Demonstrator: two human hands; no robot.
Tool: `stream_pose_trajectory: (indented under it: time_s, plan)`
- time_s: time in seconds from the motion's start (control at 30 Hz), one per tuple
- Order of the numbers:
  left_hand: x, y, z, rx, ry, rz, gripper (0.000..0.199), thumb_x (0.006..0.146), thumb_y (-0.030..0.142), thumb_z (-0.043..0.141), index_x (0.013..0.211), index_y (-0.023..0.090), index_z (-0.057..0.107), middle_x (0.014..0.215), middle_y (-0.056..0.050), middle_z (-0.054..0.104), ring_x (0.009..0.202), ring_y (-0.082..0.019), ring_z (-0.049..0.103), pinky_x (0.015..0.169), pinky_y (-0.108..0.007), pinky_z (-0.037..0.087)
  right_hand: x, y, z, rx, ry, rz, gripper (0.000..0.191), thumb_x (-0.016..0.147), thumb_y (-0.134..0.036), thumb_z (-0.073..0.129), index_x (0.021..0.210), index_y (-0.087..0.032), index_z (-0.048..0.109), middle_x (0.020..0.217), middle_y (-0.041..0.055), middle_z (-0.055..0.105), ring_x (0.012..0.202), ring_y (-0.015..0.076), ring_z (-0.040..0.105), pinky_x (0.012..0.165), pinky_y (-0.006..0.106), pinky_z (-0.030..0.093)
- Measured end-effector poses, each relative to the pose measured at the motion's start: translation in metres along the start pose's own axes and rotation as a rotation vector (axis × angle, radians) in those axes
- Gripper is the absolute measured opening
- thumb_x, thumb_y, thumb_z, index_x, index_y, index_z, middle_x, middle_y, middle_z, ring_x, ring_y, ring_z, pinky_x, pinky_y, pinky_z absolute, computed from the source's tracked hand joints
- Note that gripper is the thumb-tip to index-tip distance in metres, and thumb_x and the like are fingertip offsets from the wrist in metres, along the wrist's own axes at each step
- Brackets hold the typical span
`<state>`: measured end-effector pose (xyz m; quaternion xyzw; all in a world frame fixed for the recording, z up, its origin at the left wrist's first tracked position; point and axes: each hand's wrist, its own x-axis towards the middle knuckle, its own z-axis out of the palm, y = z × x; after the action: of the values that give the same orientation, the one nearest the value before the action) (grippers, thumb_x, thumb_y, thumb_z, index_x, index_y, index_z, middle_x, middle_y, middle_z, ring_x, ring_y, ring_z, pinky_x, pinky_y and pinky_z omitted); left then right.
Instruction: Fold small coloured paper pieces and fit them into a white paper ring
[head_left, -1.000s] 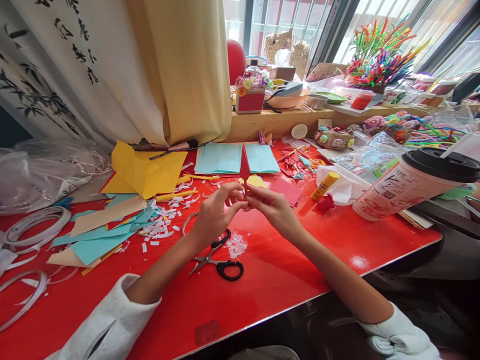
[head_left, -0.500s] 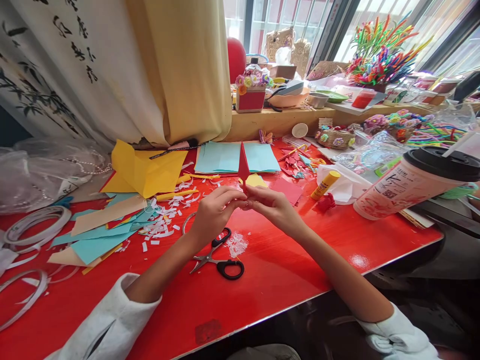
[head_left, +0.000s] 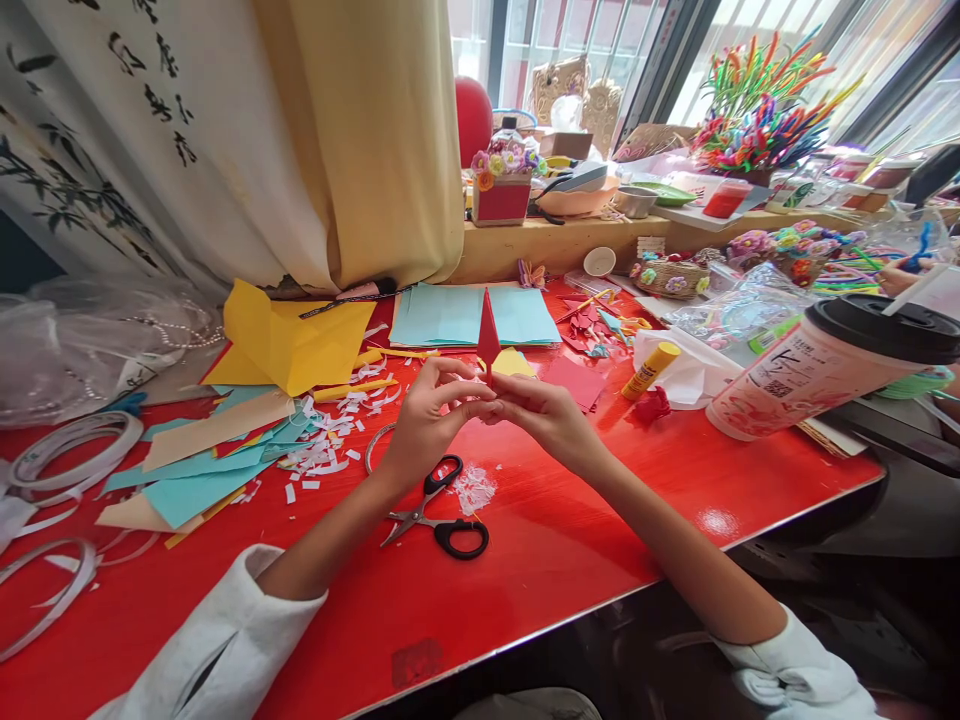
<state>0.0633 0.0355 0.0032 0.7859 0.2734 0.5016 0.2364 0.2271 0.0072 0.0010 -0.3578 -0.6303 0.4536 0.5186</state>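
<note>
A folded red paper piece [head_left: 488,330], narrow and pointed, stands upright between my two hands above the table. My left hand [head_left: 431,410] pinches its lower end with thumb and fingers. From the other side my right hand [head_left: 544,412] grips the same lower end, its fingertips meeting those of the left. The fingers hide the bottom of the paper. Below my hands lie scissors [head_left: 435,515] with black handles, their blades spread, next to a small heap of white scraps [head_left: 474,490].
Paper strips [head_left: 202,460] and rolls of tape [head_left: 71,455] lie to the left. Light blue sheets [head_left: 427,315] are at the back. A glue stick [head_left: 651,370] and a large lidded cup [head_left: 855,370] stand on the right. Another person's hand [head_left: 900,275] shows at the far right edge.
My left fingers have lifted and shifted slightly at the base of the red paper, which tips down a little. Another person's hand with something blue has appeared at far right.
</note>
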Motion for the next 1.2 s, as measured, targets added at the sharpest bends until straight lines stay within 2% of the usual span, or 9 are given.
stream_pose_trajectory:
  time_s: [0.13,0.3,0.5,0.57,0.67,0.73,0.83,1.0,1.2]
  plan:
    - [-0.002,0.0,0.002,-0.051,-0.006,-0.026,0.011,0.078,0.023,0.06,0.085,0.024,0.068,0.092,-0.003,0.049,0.088,-0.013,0.052,0.075,-0.028,0.049,-0.002,0.0,0.003,-0.031,0.026,-0.006,0.03,0.076,-0.031,0.061,0.105,-0.021,0.064,0.082,0.0032,0.064,0.07,0.0123,0.063,0.069,0.03,0.054]
    - [-0.002,-0.001,0.002,-0.046,-0.024,0.005,0.015,0.078,0.026,0.06,0.09,0.026,0.069,0.09,-0.004,0.049,0.086,-0.013,0.052,0.07,-0.026,0.049,-0.004,-0.002,0.003,-0.048,0.056,0.025,0.032,0.078,-0.033,0.059,0.106,-0.017,0.063,0.073,0.0029,0.066,0.066,0.0133,0.064,0.068,0.032,0.054]
    - [0.001,0.0,-0.003,-0.054,-0.081,-0.003,0.035,0.081,0.025,0.057,0.115,0.032,0.057,0.093,-0.002,0.05,0.08,-0.011,0.051,0.068,-0.024,0.047,-0.001,-0.005,0.001,0.004,0.099,0.082,0.029,0.076,-0.031,0.061,0.1,-0.015,0.065,0.07,0.0029,0.067,0.064,0.0134,0.064,0.066,0.03,0.054]
    - [0.002,0.001,-0.004,-0.038,-0.042,-0.047,0.03,0.084,0.025,0.053,0.113,0.03,0.058,0.091,-0.002,0.051,0.079,-0.01,0.051,0.069,-0.024,0.046,-0.001,-0.005,0.001,0.02,0.079,0.096,0.027,0.075,-0.03,0.062,0.097,-0.014,0.065,0.069,0.0031,0.067,0.063,0.0132,0.064,0.065,0.029,0.054]
    - [0.001,0.003,-0.005,0.036,0.046,-0.09,0.017,0.085,0.025,0.05,0.097,0.023,0.061,0.09,-0.002,0.054,0.079,-0.01,0.052,0.068,-0.023,0.045,-0.001,-0.004,0.002,0.032,0.067,0.125,0.023,0.075,-0.028,0.062,0.092,-0.013,0.065,0.066,0.0028,0.067,0.061,0.0129,0.064,0.064,0.028,0.054]
    - [0.0,0.003,-0.005,0.086,0.075,-0.044,0.01,0.084,0.024,0.051,0.09,0.019,0.059,0.087,-0.002,0.054,0.075,-0.01,0.052,0.065,-0.023,0.045,-0.001,-0.005,0.002,0.051,0.071,0.143,0.022,0.074,-0.028,0.063,0.089,-0.013,0.066,0.064,0.0025,0.067,0.06,0.013,0.064,0.063,0.028,0.054]
    - [-0.002,0.0,-0.004,0.175,0.01,0.133,0.005,0.083,0.019,0.053,0.087,0.018,0.056,0.084,-0.002,0.054,0.07,-0.01,0.051,0.063,-0.023,0.046,-0.001,-0.009,0.002,0.081,0.073,0.178,0.02,0.072,-0.028,0.065,0.084,-0.012,0.066,0.065,0.0028,0.066,0.059,0.0133,0.064,0.063,0.028,0.054]
    - [-0.003,-0.008,-0.006,0.318,-0.086,0.316,0.016,0.084,0.015,0.05,0.098,0.018,0.057,0.093,-0.005,0.057,0.088,-0.014,0.056,0.077,-0.027,0.048,-0.001,-0.016,0.003,0.101,0.076,0.211,0.017,0.072,-0.026,0.065,0.079,-0.011,0.066,0.065,0.0024,0.066,0.059,0.0126,0.064,0.062,0.027,0.053]
    - [-0.004,-0.013,-0.011,0.487,-0.109,0.502,0.018,0.083,0.012,0.05,0.1,0.017,0.055,0.09,-0.005,0.057,0.083,-0.014,0.056,0.074,-0.027,0.049,0.0,-0.013,0.002,0.103,0.043,0.238,0.017,0.073,-0.026,0.063,0.08,-0.011,0.066,0.066,0.0028,0.066,0.06,0.0124,0.064,0.063,0.027,0.053]
